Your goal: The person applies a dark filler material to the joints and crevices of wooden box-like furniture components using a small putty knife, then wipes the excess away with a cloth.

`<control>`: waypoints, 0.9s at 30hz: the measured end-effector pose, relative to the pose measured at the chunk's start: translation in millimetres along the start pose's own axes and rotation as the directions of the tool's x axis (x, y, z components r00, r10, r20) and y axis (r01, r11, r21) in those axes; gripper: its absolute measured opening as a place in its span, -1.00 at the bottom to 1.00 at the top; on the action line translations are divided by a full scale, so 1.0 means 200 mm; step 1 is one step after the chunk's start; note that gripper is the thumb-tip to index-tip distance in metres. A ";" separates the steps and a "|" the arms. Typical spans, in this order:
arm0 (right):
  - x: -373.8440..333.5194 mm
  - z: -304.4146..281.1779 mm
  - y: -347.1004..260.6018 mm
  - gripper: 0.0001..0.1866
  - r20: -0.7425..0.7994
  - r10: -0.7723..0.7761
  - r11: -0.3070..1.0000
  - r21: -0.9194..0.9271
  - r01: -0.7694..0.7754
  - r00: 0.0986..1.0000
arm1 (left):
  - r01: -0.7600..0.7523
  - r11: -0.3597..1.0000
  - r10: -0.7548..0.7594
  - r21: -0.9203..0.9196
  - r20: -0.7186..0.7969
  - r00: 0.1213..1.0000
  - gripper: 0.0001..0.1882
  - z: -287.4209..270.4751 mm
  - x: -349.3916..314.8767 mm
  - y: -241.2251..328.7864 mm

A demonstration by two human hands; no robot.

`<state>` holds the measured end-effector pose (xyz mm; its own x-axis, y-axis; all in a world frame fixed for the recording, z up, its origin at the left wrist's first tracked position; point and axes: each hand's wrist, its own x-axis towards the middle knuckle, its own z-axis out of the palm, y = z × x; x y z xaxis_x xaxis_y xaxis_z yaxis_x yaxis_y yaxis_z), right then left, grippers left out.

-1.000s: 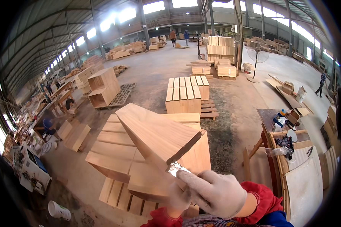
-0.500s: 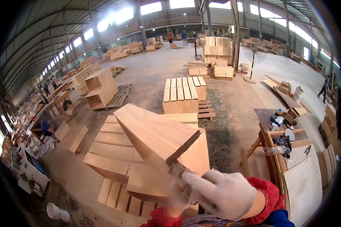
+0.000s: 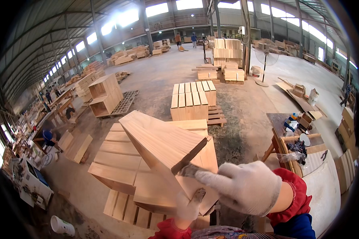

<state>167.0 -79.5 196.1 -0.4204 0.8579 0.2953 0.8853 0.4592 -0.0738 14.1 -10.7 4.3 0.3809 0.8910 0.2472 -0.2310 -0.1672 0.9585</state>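
Workshop floor [image 3: 155, 75], printed bucket [image 3: 62, 225], right hand [image 3: 247, 189]

A wooden box [image 3: 163, 139] lies over a near stack of boxes [image 3: 117, 155], with the right hand [image 3: 243, 189] beside its near end. Behind, another stack [image 3: 189, 106] sits on a pallet [image 3: 216, 115]. Rightward stands a table [image 3: 276, 118], a fan [image 3: 266, 57] beyond it; a bucket [image 3: 62, 226] is leftward.

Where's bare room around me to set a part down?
Bare: the white panel, between red sleeve and pliers; the stained floor between the nearest wooden stack and brown table. Crowded: the table, holding a box; the stack, under the left hand and tilted wooden piece.
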 end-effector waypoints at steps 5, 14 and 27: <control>0.04 0.01 -0.03 -0.47 -0.002 -0.068 0.994 -0.089 0.067 0.998 | -0.138 0.990 0.137 -0.022 -0.043 0.990 -0.73 0.07 0.03 0.05; 0.08 -0.05 -0.02 -0.53 0.085 -0.072 0.984 -0.158 0.085 0.994 | -0.096 0.995 0.095 -0.032 -0.021 0.995 -0.75 0.03 0.00 -0.01; -0.14 -0.05 0.54 -0.59 -0.037 0.325 0.749 0.621 -0.233 0.945 | -0.046 0.999 0.044 -0.009 -0.105 0.994 -0.91 0.06 -0.03 -0.11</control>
<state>276.4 -56.0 188.7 -0.1026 0.9515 0.2899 0.6373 0.2867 -0.7153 27.2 -16.8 -16.6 0.2743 0.9220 0.2733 -0.2559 -0.2040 0.9449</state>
